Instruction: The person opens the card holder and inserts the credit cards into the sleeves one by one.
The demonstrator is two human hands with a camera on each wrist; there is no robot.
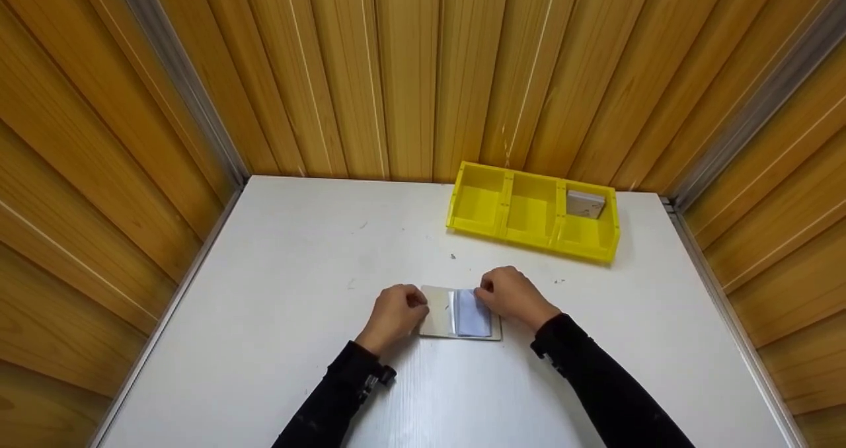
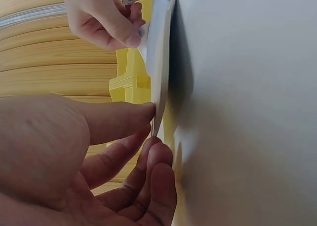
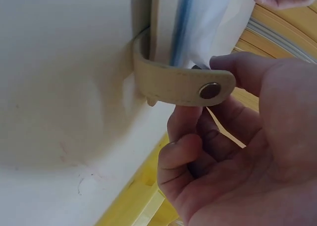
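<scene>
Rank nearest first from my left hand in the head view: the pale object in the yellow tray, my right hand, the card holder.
1. Card holder, pinched at its left edge by the left hand.
2. Right hand, at the card holder's upper right.
3. Pale object, in the yellow tray's right compartment.

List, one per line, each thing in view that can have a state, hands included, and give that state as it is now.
Snap-strap card holder: spread open
Strap: unfastened
Clear sleeves: exposed, on the holder's right side
Left hand: pinching the holder's left edge
Right hand: pinching a sleeve's edge
Yellow three-compartment bin: upright, open-topped
Pale rectangular item: inside the bin's right compartment
</scene>
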